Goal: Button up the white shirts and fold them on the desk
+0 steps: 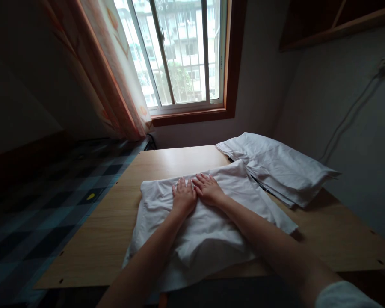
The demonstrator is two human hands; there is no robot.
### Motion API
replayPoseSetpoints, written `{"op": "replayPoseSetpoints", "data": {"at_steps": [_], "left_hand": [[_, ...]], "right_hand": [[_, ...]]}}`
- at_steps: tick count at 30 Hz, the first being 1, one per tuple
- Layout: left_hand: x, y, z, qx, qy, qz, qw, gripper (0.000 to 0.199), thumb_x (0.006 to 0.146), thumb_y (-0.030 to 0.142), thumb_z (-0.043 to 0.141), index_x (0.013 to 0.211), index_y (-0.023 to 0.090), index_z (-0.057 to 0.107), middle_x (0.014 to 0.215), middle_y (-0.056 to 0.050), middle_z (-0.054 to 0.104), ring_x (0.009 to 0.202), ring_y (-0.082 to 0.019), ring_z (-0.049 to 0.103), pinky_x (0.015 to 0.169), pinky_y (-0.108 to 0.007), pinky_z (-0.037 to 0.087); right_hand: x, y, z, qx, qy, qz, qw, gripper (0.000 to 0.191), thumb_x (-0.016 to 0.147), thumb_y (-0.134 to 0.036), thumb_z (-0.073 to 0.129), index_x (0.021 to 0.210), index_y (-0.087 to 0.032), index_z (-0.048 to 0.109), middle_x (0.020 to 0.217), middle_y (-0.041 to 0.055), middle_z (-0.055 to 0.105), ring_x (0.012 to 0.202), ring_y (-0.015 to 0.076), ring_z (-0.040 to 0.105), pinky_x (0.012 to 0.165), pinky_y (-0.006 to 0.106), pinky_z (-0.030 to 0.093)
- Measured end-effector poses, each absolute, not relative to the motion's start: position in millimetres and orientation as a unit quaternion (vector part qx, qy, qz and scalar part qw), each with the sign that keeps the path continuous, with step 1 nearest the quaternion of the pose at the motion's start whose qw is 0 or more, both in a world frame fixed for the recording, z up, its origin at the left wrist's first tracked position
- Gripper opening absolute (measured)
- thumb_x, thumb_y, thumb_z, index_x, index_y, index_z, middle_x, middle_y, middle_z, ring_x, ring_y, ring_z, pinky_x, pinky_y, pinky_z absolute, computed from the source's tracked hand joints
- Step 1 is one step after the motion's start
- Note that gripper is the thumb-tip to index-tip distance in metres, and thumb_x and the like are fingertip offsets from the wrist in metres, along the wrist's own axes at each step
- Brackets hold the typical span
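A white cloth (211,231) lies spread over the middle of a light wooden table (115,231), creased, with its near edge hanging past the table's front edge. My left hand (183,197) rests flat on its upper part, fingers spread. Right beside it, my right hand (208,189) also lies flat on the cloth with fingers apart, the two hands touching or nearly so. Neither hand grips anything.
Another folded white cloth (272,164) lies at the table's back right, with a dark thin item (261,185) partly under it. A checkered bed surface (60,214) is at the left. Behind are a curtain (112,72) and a window (186,55); a cable (349,113) hangs at right.
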State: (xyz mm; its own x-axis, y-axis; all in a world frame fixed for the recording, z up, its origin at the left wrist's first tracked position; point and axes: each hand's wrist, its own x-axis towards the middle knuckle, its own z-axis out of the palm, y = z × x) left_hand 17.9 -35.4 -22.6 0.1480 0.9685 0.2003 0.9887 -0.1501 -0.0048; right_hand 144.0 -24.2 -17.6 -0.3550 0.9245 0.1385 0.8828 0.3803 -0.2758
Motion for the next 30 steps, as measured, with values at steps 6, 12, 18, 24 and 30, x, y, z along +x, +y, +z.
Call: {"op": "replayPoseSetpoints", "data": {"at_steps": [6, 12, 18, 24, 30], "left_hand": [[7.8, -34.1, -20.0, -0.764, -0.641, -0.066, 0.031, 0.055, 0.099, 0.040, 0.029, 0.150, 0.020, 0.039, 0.158, -0.016, 0.030, 0.148, -0.028, 0.025, 0.118, -0.057, 0.015], [5.6, -34.1, -12.6, -0.741, -0.669, -0.055, -0.014, 0.058, 0.097, 0.052, 0.027, 0.150, 0.030, 0.036, 0.161, -0.010, 0.024, 0.150, -0.031, 0.018, 0.115, -0.067, 0.011], [-29.2, -23.9, -7.2, -0.727, -0.686, -0.028, -0.028, 0.065, 0.095, 0.060, 0.024, 0.152, 0.029, 0.034, 0.163, -0.008, 0.020, 0.150, -0.032, 0.014, 0.115, -0.066, 0.011], [-73.9, -15.4, -6.2, -0.721, -0.693, -0.015, 0.011, 0.062, 0.098, 0.051, 0.027, 0.151, 0.020, 0.036, 0.160, -0.012, 0.028, 0.148, -0.027, 0.023, 0.120, -0.047, 0.017], [-84.2, -13.5, -8.0, -0.701, -0.712, -0.029, 0.040, 0.061, 0.098, 0.050, 0.029, 0.148, 0.017, 0.042, 0.157, -0.012, 0.035, 0.146, -0.027, 0.029, 0.120, -0.042, 0.019]], "right_hand": [[160.0, -19.8, -29.5, -0.631, -0.757, 0.073, 0.151, 0.061, 0.101, -0.055, 0.021, 0.151, -0.025, 0.036, 0.160, 0.0084, 0.027, 0.149, 0.0265, 0.018, 0.117, 0.058, 0.000], [180.2, -9.9, -34.4, -0.685, -0.714, 0.050, 0.134, 0.066, 0.100, -0.058, 0.019, 0.152, -0.021, 0.034, 0.161, 0.0100, 0.023, 0.150, 0.0273, 0.014, 0.117, 0.057, -0.001], [203.8, -2.5, -39.1, -0.740, -0.661, 0.030, 0.118, 0.065, 0.098, -0.057, 0.025, 0.153, -0.023, 0.034, 0.161, 0.0120, 0.025, 0.148, 0.0302, 0.018, 0.117, 0.057, 0.003], [242.6, -3.9, -38.4, -0.732, -0.673, 0.024, 0.104, 0.062, 0.099, -0.051, 0.030, 0.152, -0.018, 0.036, 0.159, 0.0132, 0.029, 0.147, 0.0244, 0.023, 0.118, 0.039, 0.013], [249.9, -7.8, -39.6, -0.727, -0.677, 0.008, 0.114, 0.059, 0.100, -0.050, 0.031, 0.150, -0.020, 0.039, 0.158, 0.0123, 0.031, 0.147, 0.0251, 0.024, 0.118, 0.041, 0.012]]}}
